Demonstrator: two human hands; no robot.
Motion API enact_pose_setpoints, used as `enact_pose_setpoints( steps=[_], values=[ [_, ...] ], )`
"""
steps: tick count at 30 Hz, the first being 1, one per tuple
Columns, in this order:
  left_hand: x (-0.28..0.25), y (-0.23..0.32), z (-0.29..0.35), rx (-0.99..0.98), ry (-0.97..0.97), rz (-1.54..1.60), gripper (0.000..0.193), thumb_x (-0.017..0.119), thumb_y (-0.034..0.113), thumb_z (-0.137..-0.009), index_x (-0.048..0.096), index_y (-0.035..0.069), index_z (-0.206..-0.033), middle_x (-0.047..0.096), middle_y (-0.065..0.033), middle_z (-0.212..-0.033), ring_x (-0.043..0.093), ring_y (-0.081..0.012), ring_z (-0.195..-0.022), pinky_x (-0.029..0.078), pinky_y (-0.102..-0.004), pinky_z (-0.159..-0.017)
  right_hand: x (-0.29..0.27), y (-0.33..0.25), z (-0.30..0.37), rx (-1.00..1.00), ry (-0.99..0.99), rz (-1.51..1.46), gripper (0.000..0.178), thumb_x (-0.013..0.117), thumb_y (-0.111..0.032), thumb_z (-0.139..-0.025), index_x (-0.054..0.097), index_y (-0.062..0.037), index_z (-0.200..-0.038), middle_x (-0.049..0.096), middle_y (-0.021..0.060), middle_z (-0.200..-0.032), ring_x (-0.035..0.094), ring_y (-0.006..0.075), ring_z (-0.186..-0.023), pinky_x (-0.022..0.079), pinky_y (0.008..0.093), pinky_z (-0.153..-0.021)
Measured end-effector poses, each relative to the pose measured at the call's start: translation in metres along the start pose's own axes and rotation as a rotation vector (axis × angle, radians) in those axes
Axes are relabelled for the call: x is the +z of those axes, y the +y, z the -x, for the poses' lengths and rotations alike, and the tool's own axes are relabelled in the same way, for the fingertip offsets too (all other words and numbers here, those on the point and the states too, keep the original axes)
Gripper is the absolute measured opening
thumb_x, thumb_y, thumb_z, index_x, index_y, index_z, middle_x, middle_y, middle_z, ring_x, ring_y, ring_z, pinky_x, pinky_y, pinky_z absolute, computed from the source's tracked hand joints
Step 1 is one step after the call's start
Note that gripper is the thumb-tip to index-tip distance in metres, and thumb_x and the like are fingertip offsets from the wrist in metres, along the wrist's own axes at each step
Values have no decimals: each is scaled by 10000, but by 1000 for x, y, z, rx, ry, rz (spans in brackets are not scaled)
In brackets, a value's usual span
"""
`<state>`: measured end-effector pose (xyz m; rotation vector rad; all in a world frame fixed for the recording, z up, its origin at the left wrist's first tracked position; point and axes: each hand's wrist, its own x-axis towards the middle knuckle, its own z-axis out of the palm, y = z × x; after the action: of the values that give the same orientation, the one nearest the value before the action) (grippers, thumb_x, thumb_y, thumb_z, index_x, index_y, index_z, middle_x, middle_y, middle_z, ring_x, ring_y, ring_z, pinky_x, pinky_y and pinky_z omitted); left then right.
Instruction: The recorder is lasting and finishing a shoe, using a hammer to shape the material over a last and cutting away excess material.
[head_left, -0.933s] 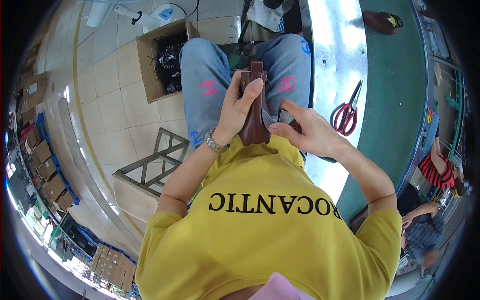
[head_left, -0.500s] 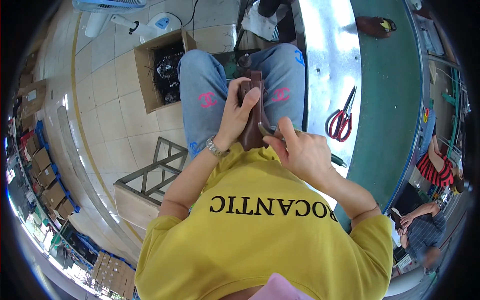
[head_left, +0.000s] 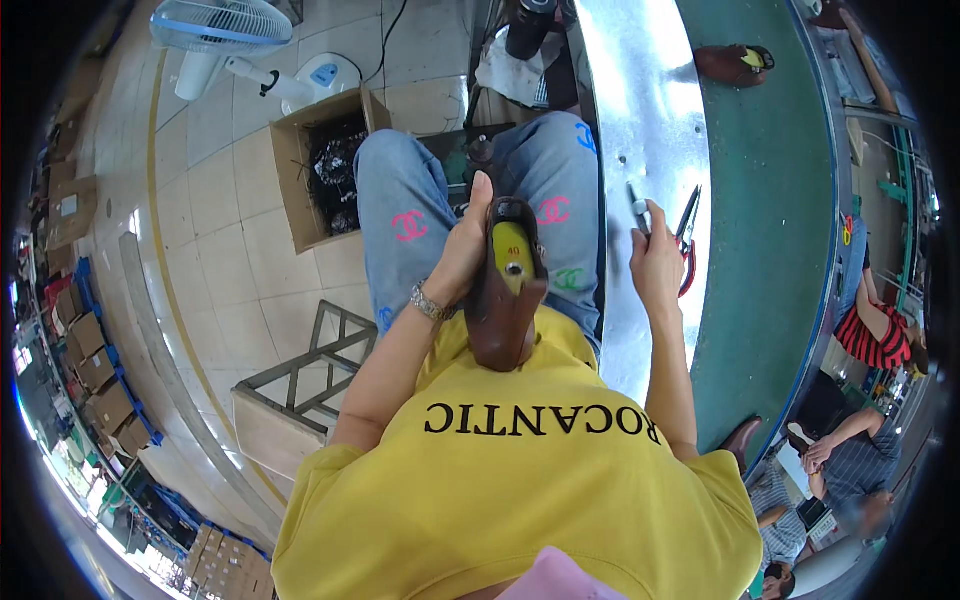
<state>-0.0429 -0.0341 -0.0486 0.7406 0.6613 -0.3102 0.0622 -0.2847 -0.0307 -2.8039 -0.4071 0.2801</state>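
Observation:
My left hand [head_left: 463,250] is wrapped round the side of a brown leather shoe [head_left: 503,325] above my lap. Its toe points toward my body, and a yellow shoe last [head_left: 512,250] shows through its opening. Over the metal bench strip on the right, the fingers of my right hand [head_left: 657,265] are closed on a slim tool [head_left: 640,206] with a pale collar and a thin dark tip; its exact kind I cannot make out. Red-handled scissors [head_left: 687,240] lie just beside that hand, partly hidden by it.
A green work surface [head_left: 765,200] runs along the right, with another brown shoe [head_left: 735,65] at its far end. An open carton [head_left: 285,160] of dark material and a fan [head_left: 220,28] stand on the floor at left. Other people work at far right.
My right hand has left the shoe and moved right, over the metal strip. The shoe in my left hand has turned, so its opening and the yellow last now show.

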Motion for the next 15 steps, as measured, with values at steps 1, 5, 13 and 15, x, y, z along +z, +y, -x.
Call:
enact_pose_setpoints(
  steps=[1, 5, 13, 15],
  values=[
    [3, 6, 2, 27, -18, -20, 860, 228, 770, -911, 634, 15, -844, 646, -118, -778, 648, -219, -725, 532, -322, -706, 4, 7, -7, 51, 1, 78, 493, 604, -74, -883, 460, -132, -1351, 623, 208, -1014, 635, 365, -886, 498, 461, -719],
    [6, 18, 0, 189, -23, -156, 863, 193, 749, -929, 634, 12, -845, 644, -114, -781, 632, -210, -716, 522, -318, -707, 21, 26, -25, 23, 44, 233, 655, 643, -15, -791, 462, -153, -1405, 550, 189, -1231, 526, 367, -1145, 475, 443, -904],
    [-7, 56, -11, 260, -644, 273, 804, 276, 676, -960, 625, -49, -980, 666, -194, -853, 649, -289, -862, 515, -379, -831, 14, -77, -29, -820, -224, -416, 910, 837, -81, -557, 464, -93, -1387, 465, 162, -1405, 418, 382, -1310, 371, 450, -1071],
    [-24, 46, 2, 435, -822, 427, 696, 321, 594, -985, 586, -35, -1119, 649, -208, -1028, 608, -333, -985, 480, -432, -904, 13, -94, -31, -836, -468, -532, 826, 853, -112, -569, 516, -63, -1321, 549, 159, -1319, 516, 338, -1219, 419, 402, -1016]
  ],
)
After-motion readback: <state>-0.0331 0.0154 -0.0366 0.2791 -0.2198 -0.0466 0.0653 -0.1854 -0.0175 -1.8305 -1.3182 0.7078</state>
